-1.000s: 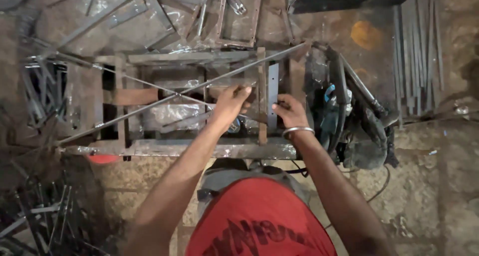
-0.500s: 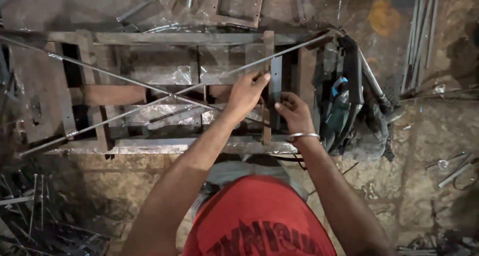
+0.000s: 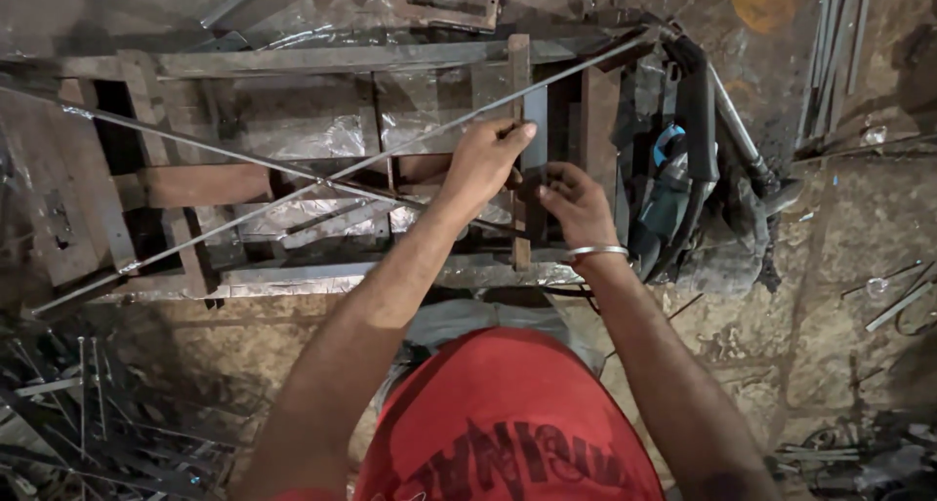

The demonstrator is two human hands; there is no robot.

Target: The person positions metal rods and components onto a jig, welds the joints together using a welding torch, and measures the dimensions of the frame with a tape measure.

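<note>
1. The landmark is the metal frame [image 3: 293,277], a rusty rectangular bench of flat bars lying across the upper half of the view, with crumpled clear plastic under its bars.
2. The left hand [image 3: 488,160] sits over the right part of the frame, fingers curled together and pinched on the long thin rod [image 3: 410,145], which runs slantwise from the frame's lower left corner to its upper right corner.
3. A second thin rod [image 3: 195,142] crosses the first near the frame's middle, making an X.
4. The right hand [image 3: 571,203], with a metal bangle [image 3: 597,252] on the wrist, is just right of the left hand; its fingers are bent and closed on a short dark upright bar [image 3: 532,130] at the frame's right part. How tight the grip is cannot be told.
5. Just beyond the frame's right end lie black hoses and a blue-bodied power tool [image 3: 664,184].
6. Below the frame's left end lies a heap of loose thin metal rods [image 3: 88,413] on the stone floor.
</note>
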